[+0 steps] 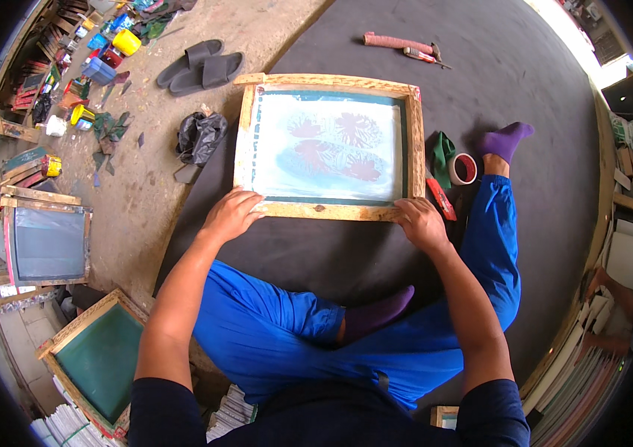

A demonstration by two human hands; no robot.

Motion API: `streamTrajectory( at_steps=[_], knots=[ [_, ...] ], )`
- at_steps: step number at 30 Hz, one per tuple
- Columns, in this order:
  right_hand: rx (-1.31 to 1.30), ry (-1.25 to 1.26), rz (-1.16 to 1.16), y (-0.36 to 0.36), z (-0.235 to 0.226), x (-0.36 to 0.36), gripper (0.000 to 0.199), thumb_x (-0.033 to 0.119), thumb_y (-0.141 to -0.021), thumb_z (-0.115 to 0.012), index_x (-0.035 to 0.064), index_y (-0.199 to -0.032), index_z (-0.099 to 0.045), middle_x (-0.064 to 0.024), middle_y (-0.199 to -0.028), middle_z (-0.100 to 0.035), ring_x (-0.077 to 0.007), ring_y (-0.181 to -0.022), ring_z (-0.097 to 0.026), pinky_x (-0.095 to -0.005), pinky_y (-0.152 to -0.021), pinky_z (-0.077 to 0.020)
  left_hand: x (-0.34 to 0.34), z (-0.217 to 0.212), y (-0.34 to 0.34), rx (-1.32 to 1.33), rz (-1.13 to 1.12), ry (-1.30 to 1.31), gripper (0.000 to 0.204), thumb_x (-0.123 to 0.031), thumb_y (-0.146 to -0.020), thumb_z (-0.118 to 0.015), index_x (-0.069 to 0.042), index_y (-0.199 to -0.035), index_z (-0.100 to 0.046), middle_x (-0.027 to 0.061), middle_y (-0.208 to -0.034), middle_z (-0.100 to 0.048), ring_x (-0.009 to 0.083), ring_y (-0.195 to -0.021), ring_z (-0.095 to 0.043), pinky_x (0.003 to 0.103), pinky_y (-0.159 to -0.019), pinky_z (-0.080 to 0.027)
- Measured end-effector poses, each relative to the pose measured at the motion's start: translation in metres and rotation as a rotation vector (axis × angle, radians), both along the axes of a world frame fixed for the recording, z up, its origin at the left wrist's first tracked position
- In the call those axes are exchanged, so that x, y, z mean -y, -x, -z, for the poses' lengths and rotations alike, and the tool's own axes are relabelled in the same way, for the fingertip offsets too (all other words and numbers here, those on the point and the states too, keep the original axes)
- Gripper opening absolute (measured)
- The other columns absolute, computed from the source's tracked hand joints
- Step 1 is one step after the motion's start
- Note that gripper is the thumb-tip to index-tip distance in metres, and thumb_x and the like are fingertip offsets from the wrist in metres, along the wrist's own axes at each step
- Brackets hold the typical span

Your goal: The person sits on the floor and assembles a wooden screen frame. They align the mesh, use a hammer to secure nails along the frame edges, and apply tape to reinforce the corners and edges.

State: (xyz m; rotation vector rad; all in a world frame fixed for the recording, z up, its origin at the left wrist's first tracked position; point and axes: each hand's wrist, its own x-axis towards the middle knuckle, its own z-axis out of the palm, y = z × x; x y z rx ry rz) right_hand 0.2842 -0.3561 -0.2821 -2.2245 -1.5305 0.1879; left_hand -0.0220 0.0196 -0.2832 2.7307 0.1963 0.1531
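A wood-framed printing screen (331,160) lies before me on the dark mat. Its mesh is whitish-blue with a faint flower pattern, and a green band runs inside the wood. My left hand (234,214) is closed on the near left corner of the frame. At the near right corner, my right hand (421,223) grips the same wood. The fingers of both hands curl over the near rail; their undersides are hidden. Just right of the frame lie a red utility knife (442,198), a roll of tape (464,169) and a green cloth (442,158).
Beyond the screen lies a hammer (406,46) beside a small red-handled tool (424,56). Black slippers (212,68) and a crumpled black bag (201,137) rest to the left. Other screens (100,357) lean at the left, near paint containers (126,42). My legs flank the near mat.
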Motion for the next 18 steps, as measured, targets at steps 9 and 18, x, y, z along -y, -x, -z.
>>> streamTrajectory(
  at_steps=[9,18],
  knots=[
    [0.132,-0.151,-0.004,-0.002,0.02,0.008,0.024,0.006,-0.087,-0.066,0.0043,-0.11,-0.073,-0.0106,-0.108,-0.075,-0.03,-0.103,-0.071,-0.042,-0.095,-0.0562,-0.003,-0.004,0.001,0.119,0.077,-0.092,0.024,-0.004,-0.085,-0.078,-0.002,-0.108,-0.075,0.0114,-0.105,-0.072,0.0293,-0.101,-0.068,0.041,-0.092,-0.056],
    [0.199,-0.149,-0.01,-0.004,0.04,0.02,0.026,0.005,-0.084,-0.066,0.0058,-0.108,-0.074,-0.0082,-0.107,-0.075,-0.0273,-0.102,-0.07,-0.0405,-0.092,-0.0583,-0.008,0.005,0.01,0.118,0.093,-0.245,0.02,-0.003,-0.083,-0.073,-0.004,-0.103,-0.075,0.006,-0.099,-0.068,0.0254,-0.101,-0.066,0.038,-0.093,-0.058]
  ],
)
